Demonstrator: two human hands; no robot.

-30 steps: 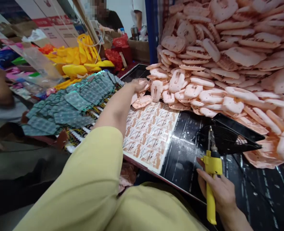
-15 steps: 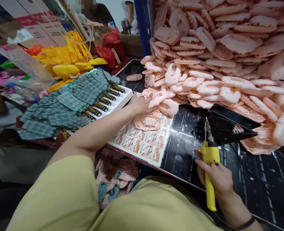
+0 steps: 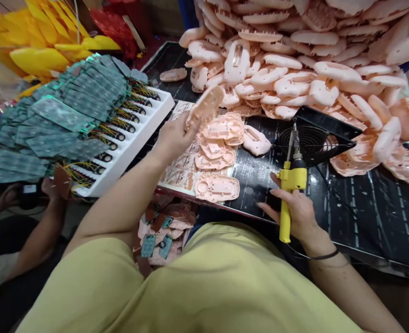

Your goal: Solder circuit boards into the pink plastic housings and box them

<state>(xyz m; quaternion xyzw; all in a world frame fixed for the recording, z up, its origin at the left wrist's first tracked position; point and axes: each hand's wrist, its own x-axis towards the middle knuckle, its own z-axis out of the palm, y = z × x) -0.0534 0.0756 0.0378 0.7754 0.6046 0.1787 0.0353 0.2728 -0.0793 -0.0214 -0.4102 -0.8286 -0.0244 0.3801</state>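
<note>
My left hand (image 3: 174,138) grips a pink plastic shell (image 3: 206,105), tilted up above the sheet with printed squares (image 3: 180,171). Just right of that hand lie several more pink shells (image 3: 223,129) with their hollow sides up, partly overlapping. Nearest to me is a single shell (image 3: 217,188) at the table's front edge. My right hand (image 3: 296,210) is closed around a yellow soldering iron (image 3: 289,185) shaped like a gun, its metal tip pointing away from me. Another shell (image 3: 256,140), back side up, rests on the black mat between the hands.
A large heap of pink shells (image 3: 294,69) fills the back. Green circuit boards with wires (image 3: 82,106) lie along a white foam tray (image 3: 138,134) at left. A black fan (image 3: 315,138) stands near the iron's tip. Another person's hands (image 3: 51,189) show at far left.
My left hand has lifted a shell from the pile, and several shells now lie spread out. The iron is still in my right hand. The view has tilted downward.
</note>
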